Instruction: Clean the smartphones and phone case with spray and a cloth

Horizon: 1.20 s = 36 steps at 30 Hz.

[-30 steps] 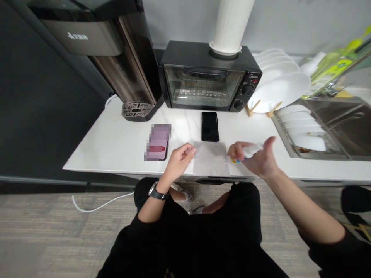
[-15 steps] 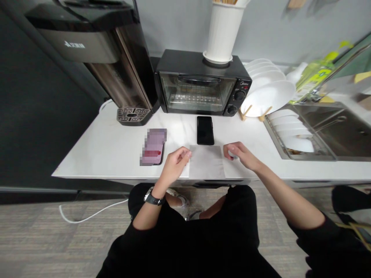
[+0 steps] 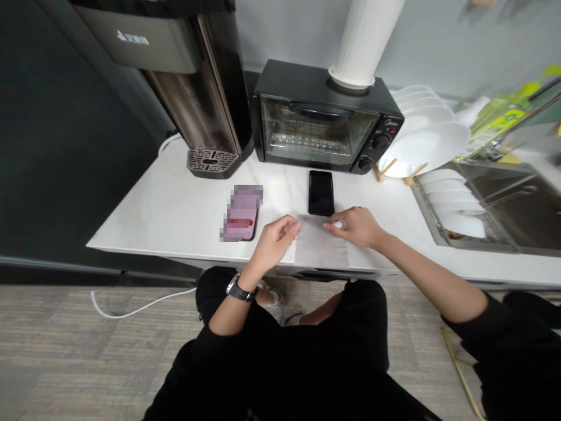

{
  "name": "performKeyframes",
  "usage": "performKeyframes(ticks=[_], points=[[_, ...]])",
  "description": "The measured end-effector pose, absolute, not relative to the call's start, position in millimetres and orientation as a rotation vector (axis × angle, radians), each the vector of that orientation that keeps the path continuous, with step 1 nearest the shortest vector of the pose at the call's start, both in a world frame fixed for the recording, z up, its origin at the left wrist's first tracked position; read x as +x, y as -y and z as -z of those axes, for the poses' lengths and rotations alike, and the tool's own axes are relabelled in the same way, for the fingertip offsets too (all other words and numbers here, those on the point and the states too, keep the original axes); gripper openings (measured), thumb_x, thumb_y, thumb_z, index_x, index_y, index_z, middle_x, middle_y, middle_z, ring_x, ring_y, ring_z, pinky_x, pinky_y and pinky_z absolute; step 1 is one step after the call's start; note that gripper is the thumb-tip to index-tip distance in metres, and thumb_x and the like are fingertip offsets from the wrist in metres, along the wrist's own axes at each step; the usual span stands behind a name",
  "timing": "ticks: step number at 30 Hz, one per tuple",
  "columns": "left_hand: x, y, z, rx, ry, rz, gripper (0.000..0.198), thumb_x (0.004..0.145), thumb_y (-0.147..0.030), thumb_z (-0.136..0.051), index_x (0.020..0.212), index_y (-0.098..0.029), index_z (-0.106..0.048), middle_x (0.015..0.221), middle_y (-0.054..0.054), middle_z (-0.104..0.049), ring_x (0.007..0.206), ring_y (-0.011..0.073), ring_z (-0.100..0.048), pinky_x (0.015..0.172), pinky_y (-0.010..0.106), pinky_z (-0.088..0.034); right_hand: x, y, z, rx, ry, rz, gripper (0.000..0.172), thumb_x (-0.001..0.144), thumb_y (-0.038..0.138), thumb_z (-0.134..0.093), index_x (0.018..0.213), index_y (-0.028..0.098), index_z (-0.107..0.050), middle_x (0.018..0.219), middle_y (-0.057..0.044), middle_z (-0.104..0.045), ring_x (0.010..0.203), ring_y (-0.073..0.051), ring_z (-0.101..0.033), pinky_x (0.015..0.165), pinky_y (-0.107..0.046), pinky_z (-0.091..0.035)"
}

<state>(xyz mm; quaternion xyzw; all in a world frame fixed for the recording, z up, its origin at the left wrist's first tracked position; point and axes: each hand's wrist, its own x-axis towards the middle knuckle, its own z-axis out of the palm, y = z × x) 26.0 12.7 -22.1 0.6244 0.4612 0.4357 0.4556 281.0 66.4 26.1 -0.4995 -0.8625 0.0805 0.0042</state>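
A grey sheet of paper (image 3: 319, 248) lies flat at the near edge of the white counter (image 3: 175, 216). My left hand (image 3: 276, 240) rests curled at the sheet's left edge, fingertips pinched on it. My right hand (image 3: 357, 227) is closed around a small white object (image 3: 338, 224) whose tip touches the sheet's upper right part; I cannot make out what it is. A black phone (image 3: 321, 192) lies just beyond the sheet. A second phone with a pink, blurred screen (image 3: 242, 213) lies to the left of my left hand.
A black toaster oven (image 3: 324, 124) stands at the back with a white ribbed holder (image 3: 363, 44) on top. A dark water dispenser (image 3: 193, 88) stands at the left. White plates (image 3: 427, 146) lean in a rack beside a sink with a dish drainer (image 3: 460, 204). A white cable (image 3: 140, 301) trails on the floor.
My right hand has come down from above the counter's right side and moved left onto the sheet's upper right part, still holding the white object. My left hand has stayed at the sheet's left edge.
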Motion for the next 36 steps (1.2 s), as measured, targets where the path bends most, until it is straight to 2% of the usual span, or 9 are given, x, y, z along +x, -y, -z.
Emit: performKeyframes(ticks=[2,7,11,17,22,26,31,36], points=[[25.7,-12.7,22.2,1.548,-1.138,-1.076,0.035,0.101,-0.052,-0.057,0.086,-0.021,-0.061,0.069,-0.003,-0.052,0.064,0.013,-0.048,0.061,0.027,-0.036,281.1,-66.9,-25.2,-1.554,2.697,-0.299,0.053,0.1,0.063,-0.046,0.085,0.024,-0.079,0.075,-0.006,-0.077,0.075,-0.026,-0.07,0.065,-0.032,-0.031],[24.9,-13.6,24.1,1.558,-1.137,-1.081,0.035,0.102,-0.052,-0.056,0.088,-0.02,-0.062,0.069,-0.004,-0.052,0.062,0.0126,-0.048,0.061,0.026,-0.036,280.5,-66.6,-20.3,-1.546,2.717,-0.254,0.045,0.098,0.051,-0.047,0.078,0.023,-0.078,0.071,-0.006,-0.075,0.073,-0.025,-0.069,0.066,-0.033,-0.03],[24.9,-14.3,25.6,1.566,-1.132,-1.078,0.036,0.102,-0.053,-0.056,0.088,-0.02,-0.062,0.069,-0.004,-0.053,0.061,0.0124,-0.048,0.06,0.026,-0.036,281.7,-66.9,-20.3,-1.534,2.718,-0.285,0.051,0.099,0.062,-0.046,0.083,0.025,-0.078,0.074,-0.005,-0.076,0.074,-0.025,-0.07,0.065,-0.032,-0.028],[24.5,-13.8,26.1,1.57,-1.144,-1.087,0.035,0.102,-0.052,-0.056,0.088,-0.02,-0.062,0.068,-0.003,-0.054,0.061,0.0125,-0.05,0.059,0.026,-0.037,287.5,-69.4,-21.5,-1.504,2.77,-0.194,0.046,0.098,0.051,-0.046,0.073,0.023,-0.074,0.069,-0.006,-0.073,0.07,-0.024,-0.067,0.064,-0.033,-0.027],[24.5,-14.0,25.4,1.579,-1.143,-1.09,0.035,0.102,-0.052,-0.056,0.088,-0.02,-0.062,0.069,-0.003,-0.054,0.061,0.0125,-0.05,0.059,0.026,-0.037,291.1,-68.1,-19.9,-1.481,2.732,-0.254,0.051,0.098,0.059,-0.045,0.076,0.024,-0.072,0.068,-0.005,-0.072,0.069,-0.023,-0.066,0.064,-0.032,-0.026],[25.2,-14.0,24.5,1.566,-1.131,-1.1,0.035,0.102,-0.051,-0.056,0.087,-0.02,-0.062,0.068,-0.004,-0.053,0.06,0.0122,-0.049,0.059,0.026,-0.036,291.8,-67.4,-18.9,-1.459,2.715,-0.308,0.047,0.097,0.048,-0.043,0.069,0.023,-0.07,0.065,-0.005,-0.07,0.065,-0.021,-0.063,0.064,-0.033,-0.028],[25.3,-14.0,23.1,1.566,-1.123,-1.098,0.034,0.102,-0.05,-0.057,0.087,-0.02,-0.062,0.068,-0.004,-0.053,0.06,0.0121,-0.049,0.058,0.026,-0.035,293.2,-67.4,-19.6,-1.463,2.683,-0.289,0.049,0.097,0.059,-0.046,0.075,0.023,-0.072,0.067,-0.005,-0.071,0.067,-0.023,-0.064,0.064,-0.032,-0.028],[25.1,-13.6,23.1,1.556,-1.118,-1.105,0.033,0.102,-0.05,-0.057,0.087,-0.02,-0.062,0.067,-0.004,-0.053,0.06,0.0119,-0.048,0.058,0.026,-0.035,296.1,-67.8,-19.4,-1.439,2.66,-0.334,0.047,0.096,0.049,-0.042,0.07,0.022,-0.069,0.062,-0.005,-0.066,0.061,-0.02,-0.058,0.064,-0.033,-0.028]])
